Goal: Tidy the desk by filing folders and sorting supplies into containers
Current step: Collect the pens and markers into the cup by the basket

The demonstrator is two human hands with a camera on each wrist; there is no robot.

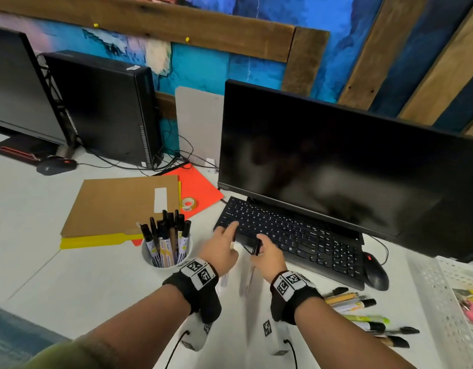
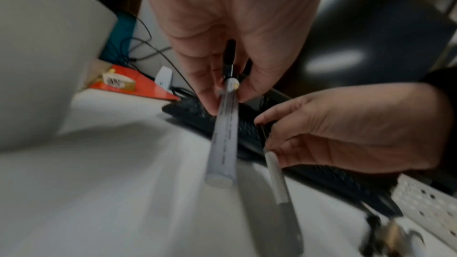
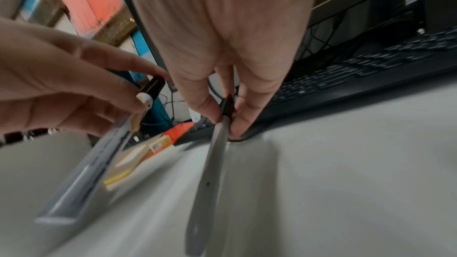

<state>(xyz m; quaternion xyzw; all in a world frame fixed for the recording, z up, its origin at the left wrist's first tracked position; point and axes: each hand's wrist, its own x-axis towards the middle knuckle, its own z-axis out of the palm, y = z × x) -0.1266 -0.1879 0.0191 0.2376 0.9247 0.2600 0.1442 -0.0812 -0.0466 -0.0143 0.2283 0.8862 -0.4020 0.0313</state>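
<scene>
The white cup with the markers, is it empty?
No, the white cup is packed with black-capped markers standing upright in it.

Even, fairly bright light falls on my desk, with soft shadows below my wrists. The dark monitor shows dull reflections. Both wrist views are smeared by motion blur, and the head view bends at its edges.

Your white marker with black cap sits pinched at the cap end, barrel hanging down; slimmer grey pen same. White cup packed with upright black-capped markers. Brown folder lies flat over yellow and orange ones. Loose markers lie beside the white perforated tray.
</scene>
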